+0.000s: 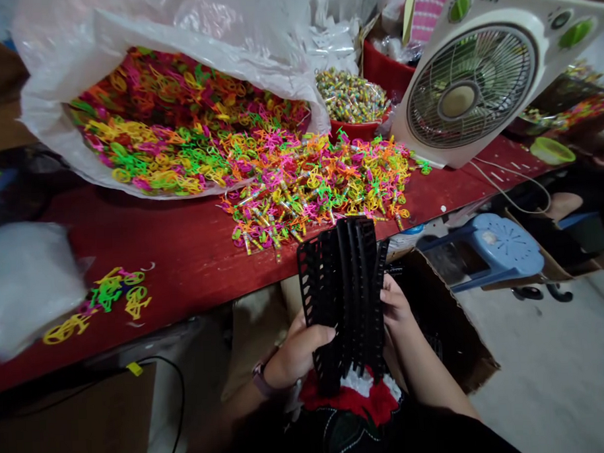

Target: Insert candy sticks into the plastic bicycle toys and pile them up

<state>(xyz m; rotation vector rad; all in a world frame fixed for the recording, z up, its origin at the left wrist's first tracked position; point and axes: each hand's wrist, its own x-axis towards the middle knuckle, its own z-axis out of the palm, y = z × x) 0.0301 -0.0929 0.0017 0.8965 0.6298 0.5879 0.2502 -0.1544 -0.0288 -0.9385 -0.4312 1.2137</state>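
A stack of black slotted plastic strips [356, 284] is held upright between my two hands, close to my body. My left hand [301, 349] grips its left side, thumb laid across the front. On the right edge, my right hand [394, 302] is closed round the strips, its fingers partly hidden behind them. Just beyond the stack, a heap of bright plastic bicycle-shaped pieces [325, 179] covers part of the red table [184, 250]. Small clear tubes with coloured bits lie among the pieces.
A large white sack [45, 110] spills more pieces onto the table. A box fan [470, 82] stands at the right beside a red tub of small beads [352, 99]. At lower right are a cardboard box [464, 333] and a blue stool [505, 242]. A filled plastic bag [31, 282] lies left.
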